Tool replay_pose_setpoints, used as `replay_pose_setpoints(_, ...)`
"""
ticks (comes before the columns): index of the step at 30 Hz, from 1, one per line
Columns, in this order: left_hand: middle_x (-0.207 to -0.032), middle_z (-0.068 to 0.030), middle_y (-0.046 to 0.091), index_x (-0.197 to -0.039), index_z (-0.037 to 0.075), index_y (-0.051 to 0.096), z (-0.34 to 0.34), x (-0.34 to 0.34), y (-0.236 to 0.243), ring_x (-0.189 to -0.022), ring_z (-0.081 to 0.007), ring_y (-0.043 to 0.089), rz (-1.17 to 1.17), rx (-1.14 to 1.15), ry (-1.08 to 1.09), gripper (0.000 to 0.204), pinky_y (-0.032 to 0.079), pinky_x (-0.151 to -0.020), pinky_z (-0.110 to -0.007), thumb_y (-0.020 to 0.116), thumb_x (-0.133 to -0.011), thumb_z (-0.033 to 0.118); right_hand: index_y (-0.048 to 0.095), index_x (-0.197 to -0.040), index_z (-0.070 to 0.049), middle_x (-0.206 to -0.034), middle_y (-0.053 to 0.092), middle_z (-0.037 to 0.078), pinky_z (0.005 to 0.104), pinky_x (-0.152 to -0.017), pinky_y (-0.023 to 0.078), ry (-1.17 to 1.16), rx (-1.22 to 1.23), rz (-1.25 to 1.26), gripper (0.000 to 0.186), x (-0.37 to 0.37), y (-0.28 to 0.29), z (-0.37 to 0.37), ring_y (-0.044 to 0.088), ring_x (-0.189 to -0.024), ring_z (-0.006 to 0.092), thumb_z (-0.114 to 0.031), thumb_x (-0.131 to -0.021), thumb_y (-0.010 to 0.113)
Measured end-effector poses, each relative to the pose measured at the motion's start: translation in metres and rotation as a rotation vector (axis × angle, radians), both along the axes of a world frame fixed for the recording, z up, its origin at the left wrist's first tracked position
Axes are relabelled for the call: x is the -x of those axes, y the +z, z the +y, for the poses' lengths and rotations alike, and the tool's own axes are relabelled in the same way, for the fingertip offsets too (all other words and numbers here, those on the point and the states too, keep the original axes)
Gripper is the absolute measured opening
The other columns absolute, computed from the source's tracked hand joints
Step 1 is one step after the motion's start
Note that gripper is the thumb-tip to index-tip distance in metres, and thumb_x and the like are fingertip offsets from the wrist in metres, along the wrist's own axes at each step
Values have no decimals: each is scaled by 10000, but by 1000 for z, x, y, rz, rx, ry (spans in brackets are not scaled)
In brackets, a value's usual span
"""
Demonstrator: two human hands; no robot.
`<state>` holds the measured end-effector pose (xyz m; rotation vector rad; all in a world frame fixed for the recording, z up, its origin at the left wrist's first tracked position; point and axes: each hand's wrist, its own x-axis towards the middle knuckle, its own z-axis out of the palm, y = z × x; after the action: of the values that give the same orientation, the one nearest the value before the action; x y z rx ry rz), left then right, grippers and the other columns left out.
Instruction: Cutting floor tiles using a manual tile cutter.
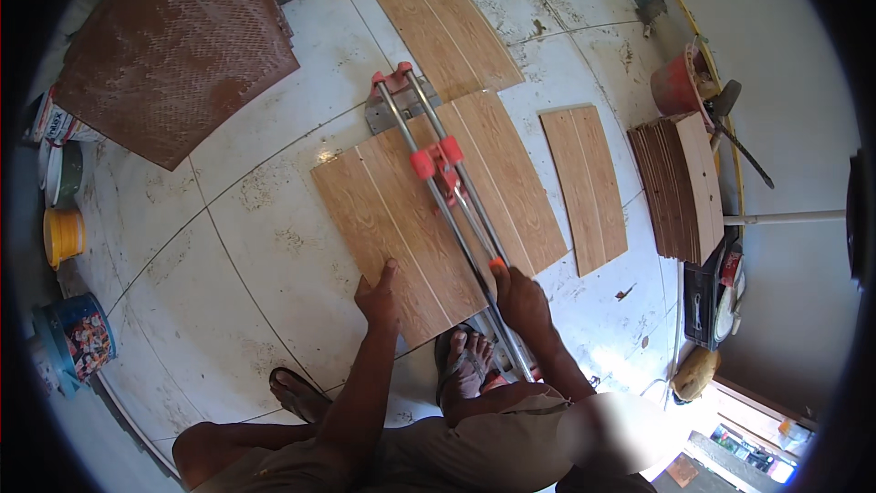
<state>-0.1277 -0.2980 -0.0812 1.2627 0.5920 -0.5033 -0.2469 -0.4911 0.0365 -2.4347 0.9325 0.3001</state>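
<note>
A manual tile cutter point(438, 157) with two steel rails and a red carriage lies across a wood-look floor tile point(383, 210). My right hand point(524, 306) is closed round the cutter's handle, whose orange end point(497, 264) shows by the thumb. At the tile's near left edge, my left hand point(379, 299) grips with the thumb on top; its other fingers are partly hidden. My sandaled foot point(464, 361) is beside the cutter's near end. Part of the tile is covered by the rails.
One wood-look piece point(447, 27) lies beyond the cutter, a narrower one point(584, 187) to its right. Farther right stand stacked tiles point(671, 192) and a red bucket point(677, 84). Brown textured sheets point(178, 46) lie far left; a blue bucket point(68, 342) and yellow container point(64, 236) are left.
</note>
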Motion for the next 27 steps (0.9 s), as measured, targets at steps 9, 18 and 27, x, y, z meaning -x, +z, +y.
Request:
replay_pose_setpoints(9, -1129, -89, 686, -1224, -62, 625, 4, 4, -8, -985, -181, 661, 10, -46, -14, 460, 527, -908, -297, 815, -861, 147, 655, -938, 36, -860, 667, 341, 594, -761, 533, 4, -57, -39, 586, -78, -5, -16, 669, -859, 515, -465, -1068, 381)
replay_pose_setpoints(18, -1130, -102, 682, -1230, -64, 616, 4, 1, -4, -1006, -185, 665, -56, -13, 20, 451, 537, -920, -294, 802, -869, 132, 687, -930, 54, -909, 679, 345, 578, -851, 531, -73, -134, -18, 646, -116, -17, -26, 669, -930, 521, -496, -1063, 374)
replay_pose_setpoints(27, -1104, -105, 690, -1200, -74, 628, -10, 7, 2, -960, -187, 677, -43, 37, 16, 441, 545, -898, -287, 811, -857, 134, 613, -989, 60, -737, 660, 250, 494, -535, 548, 270, 223, -189, 520, -118, -70, -46, 684, -654, 385, -319, -1118, 282)
